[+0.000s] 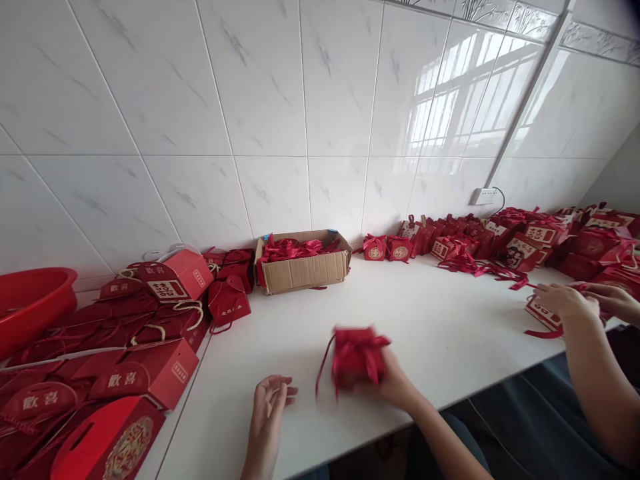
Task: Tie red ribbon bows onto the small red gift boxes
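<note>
My right hand (395, 385) grips a small red gift box (356, 353) from its right side, just above the white table near the front edge. A red ribbon bow crosses the box, and a loose ribbon end hangs at its left. Motion blurs the box, and the fingers behind it are mostly hidden. To the left, apart from the box, my left hand (270, 403) is raised over the table with loosely bent fingers and nothing in them.
A cardboard box (307, 272) of red ribbons stands by the wall. Red gift boxes (175, 273) pile up at left beside a red basin (35, 307); more boxes (540, 233) crowd the back right. At right, a co-worker's hands (567, 303) work on another ribboned box.
</note>
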A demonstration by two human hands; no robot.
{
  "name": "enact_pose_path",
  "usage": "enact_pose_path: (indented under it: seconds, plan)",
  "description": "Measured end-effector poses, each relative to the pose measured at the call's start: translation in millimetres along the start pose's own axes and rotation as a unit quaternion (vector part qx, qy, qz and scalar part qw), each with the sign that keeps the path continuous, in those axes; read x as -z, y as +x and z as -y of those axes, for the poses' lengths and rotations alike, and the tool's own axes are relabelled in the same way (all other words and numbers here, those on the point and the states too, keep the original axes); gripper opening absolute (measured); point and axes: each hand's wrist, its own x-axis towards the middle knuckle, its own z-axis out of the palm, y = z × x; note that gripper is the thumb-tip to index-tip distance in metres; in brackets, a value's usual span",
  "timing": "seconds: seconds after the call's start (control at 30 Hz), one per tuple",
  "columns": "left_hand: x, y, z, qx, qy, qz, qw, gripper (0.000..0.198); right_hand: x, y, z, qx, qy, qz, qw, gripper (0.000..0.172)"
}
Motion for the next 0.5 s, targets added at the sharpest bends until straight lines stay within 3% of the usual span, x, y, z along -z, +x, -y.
enact_pose_path:
  seconds: [0.07,0.1,0.13,0.23,0.33,0.43,0.5]
  plan:
    - [-2.2,-1.9,-3.0,-0.007,0.019,0.002,1.0,0.047,5.3,10.2,-12.4,-0.102,-0.141,-0.187,0.967,0.081]
    - [-3.0,-2.8,-4.4,-0.009,0.026,0.004,1.0,0.047,5.9,13.5,-18.4,-0.124,-0.201,-0.219,0.947,0.078]
    - [-3.6,-3.5,-5.4,-0.012,0.032,0.006,0.999,0.047,5.6,15.3,-23.9,-0.13,-0.247,-0.21,0.937,0.075]
    - [-4.9,-4.5,-4.5,-0.017,0.056,0.033,0.998,0.043,3.0,14.0,-33.6,-0.115,-0.313,-0.111,0.936,0.067]
    - [-7.1,-6.4,-0.9,-0.032,0.081,0.052,0.995,0.041,3.7,9.9,-33.9,-0.111,-0.333,-0.088,0.932,0.065]
    - [-1.8,-10.4,-5.3,-0.089,0.143,0.006,0.986,0.037,6.9,8.5,-31.7,-0.108,-0.335,-0.09,0.932,0.064]
    - [16.6,-11.6,-16.3,-0.17,0.204,-0.056,0.962,0.032,8.5,8.5,-31.4,-0.108,-0.334,-0.091,0.932,0.063]
